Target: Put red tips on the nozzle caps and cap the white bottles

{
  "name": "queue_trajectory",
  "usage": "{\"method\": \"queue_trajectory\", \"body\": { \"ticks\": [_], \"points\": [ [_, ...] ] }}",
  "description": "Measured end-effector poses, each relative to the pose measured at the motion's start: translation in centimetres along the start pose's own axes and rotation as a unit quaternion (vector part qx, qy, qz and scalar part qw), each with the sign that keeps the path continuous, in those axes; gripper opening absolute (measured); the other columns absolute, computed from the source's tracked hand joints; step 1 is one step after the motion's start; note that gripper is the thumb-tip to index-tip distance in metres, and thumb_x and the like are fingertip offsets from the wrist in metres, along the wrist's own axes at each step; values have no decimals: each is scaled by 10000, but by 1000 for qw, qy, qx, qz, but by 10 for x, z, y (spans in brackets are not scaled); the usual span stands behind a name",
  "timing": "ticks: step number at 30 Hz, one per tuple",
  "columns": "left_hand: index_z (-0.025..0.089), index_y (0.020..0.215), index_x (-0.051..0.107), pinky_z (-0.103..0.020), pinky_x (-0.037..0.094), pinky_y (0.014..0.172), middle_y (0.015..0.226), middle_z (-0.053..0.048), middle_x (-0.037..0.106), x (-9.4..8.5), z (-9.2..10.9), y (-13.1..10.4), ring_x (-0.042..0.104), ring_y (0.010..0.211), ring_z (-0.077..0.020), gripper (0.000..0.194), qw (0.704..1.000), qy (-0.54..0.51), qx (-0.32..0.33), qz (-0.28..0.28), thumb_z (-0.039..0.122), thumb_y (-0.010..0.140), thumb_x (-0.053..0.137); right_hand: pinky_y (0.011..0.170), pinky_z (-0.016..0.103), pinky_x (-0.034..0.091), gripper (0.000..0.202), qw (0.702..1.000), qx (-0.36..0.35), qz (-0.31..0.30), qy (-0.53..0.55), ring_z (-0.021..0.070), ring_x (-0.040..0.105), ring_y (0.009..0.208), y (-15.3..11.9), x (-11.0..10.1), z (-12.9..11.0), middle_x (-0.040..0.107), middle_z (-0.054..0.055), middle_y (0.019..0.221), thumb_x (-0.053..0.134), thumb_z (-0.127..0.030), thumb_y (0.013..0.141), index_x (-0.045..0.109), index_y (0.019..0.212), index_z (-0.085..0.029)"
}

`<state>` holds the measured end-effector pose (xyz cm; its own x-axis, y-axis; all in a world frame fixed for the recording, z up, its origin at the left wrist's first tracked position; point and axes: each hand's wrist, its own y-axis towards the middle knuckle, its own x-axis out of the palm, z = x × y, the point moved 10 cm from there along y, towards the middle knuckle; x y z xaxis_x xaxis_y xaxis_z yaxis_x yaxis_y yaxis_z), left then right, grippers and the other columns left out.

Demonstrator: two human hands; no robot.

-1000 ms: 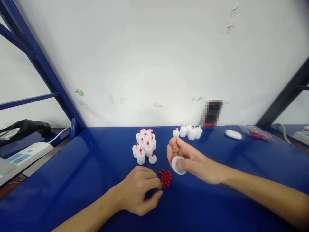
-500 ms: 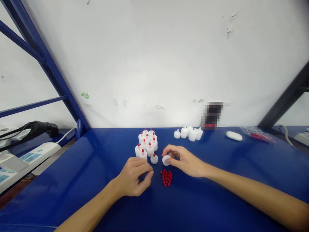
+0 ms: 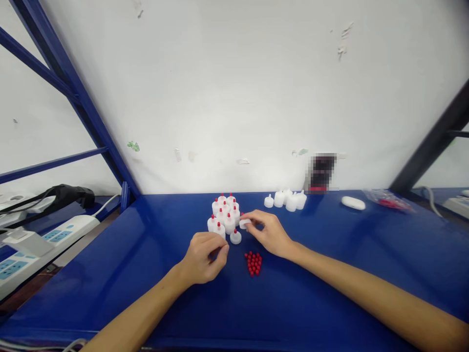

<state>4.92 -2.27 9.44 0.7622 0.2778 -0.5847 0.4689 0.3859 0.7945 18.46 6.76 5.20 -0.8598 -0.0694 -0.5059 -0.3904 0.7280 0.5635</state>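
Observation:
My right hand (image 3: 269, 233) pinches a white nozzle cap (image 3: 244, 224) between thumb and fingers. A red tip shows at its far side, and it is beside a cluster of white nozzle caps (image 3: 229, 225) with red tips. My left hand (image 3: 205, 257) is closed in front of that cluster, thumb and forefinger together; whatever they hold, if anything, is hidden. Between the hands a low white nozzle cap (image 3: 235, 237) with a red tip rests on the blue table. Several loose small red tips (image 3: 253, 264) lie nearer to me, below my right hand.
White nozzle caps without red tips (image 3: 291, 201) stand toward the wall. Farther right lie a white oval case (image 3: 353, 203) and a clear bag with red pieces (image 3: 394, 204). A power strip (image 3: 69, 230) runs along the left, by a blue frame post (image 3: 88, 117).
My right hand has moved away from me and slightly left with the nozzle cap, which now sits against the cluster. My left hand keeps its pinch. The view has shifted slightly.

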Motion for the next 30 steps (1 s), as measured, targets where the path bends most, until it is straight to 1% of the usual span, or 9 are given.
{"method": "queue_trajectory", "body": {
  "ticks": [3,6,11,15,20,22,24,26,30],
  "points": [
    [169,714,536,-231,293,495,532,50,432,-1,-8,-1,359,464,-79,192,1000,14,-19,3,111,893,498,734,315,552,248,1000,-7,4,22,173,668,807,-4,0,-2,692,67,977,582,-208,897,683,1123,-195],
    [164,697,549,-228,290,483,514,54,426,-4,-15,-2,345,446,-77,218,999,28,-39,13,134,905,493,858,359,561,312,998,-45,-28,31,199,670,968,-10,2,-12,667,97,1142,552,-226,924,648,1220,-206],
    [162,657,554,-222,293,470,488,52,432,-8,-17,-2,345,429,-74,264,997,50,-49,22,166,912,486,1072,453,456,417,988,-100,-115,-29,253,561,1257,-20,13,-26,594,140,1354,524,-281,956,569,1359,-183],
    [161,626,570,-221,296,465,459,53,432,-23,-28,-5,350,410,-70,280,992,97,-64,54,190,895,503,1112,472,423,473,981,-99,-151,-71,265,503,1339,-25,22,-27,521,157,1452,504,-298,965,514,1421,-173],
    [155,604,580,-229,300,463,474,49,449,-77,-69,-14,374,424,-69,266,950,134,-179,218,213,854,514,1112,467,421,453,968,-108,-194,-113,280,484,1357,-31,31,-31,516,166,1463,485,-327,982,555,1391,-145],
    [150,613,584,-232,295,461,478,54,435,-99,-82,-8,381,440,-67,236,930,133,-208,274,207,835,525,1090,466,437,429,966,-111,-198,-121,282,500,1334,-32,31,-32,534,162,1444,476,-338,988,588,1357,-150],
    [150,620,552,-222,274,444,487,65,395,-127,-87,6,365,445,-57,251,898,112,-221,365,198,860,495,1067,459,450,409,967,-118,-190,-119,275,513,1307,-32,29,-35,554,149,1419,474,-340,990,603,1338,-167],
    [153,648,497,-206,249,440,498,82,306,-157,-80,32,308,435,-37,329,868,96,-197,445,222,955,401,1043,444,460,391,971,-127,-173,-103,259,534,1261,-31,25,-37,574,133,1388,477,-328,990,603,1331,-184],
    [172,702,413,-196,226,453,553,78,314,-195,-40,110,302,424,-8,515,855,112,-134,488,357,1063,95,980,404,482,320,985,-112,-114,-67,225,597,1113,-25,10,-33,655,102,1228,437,-303,1006,639,1233,-203]
  ]
}}
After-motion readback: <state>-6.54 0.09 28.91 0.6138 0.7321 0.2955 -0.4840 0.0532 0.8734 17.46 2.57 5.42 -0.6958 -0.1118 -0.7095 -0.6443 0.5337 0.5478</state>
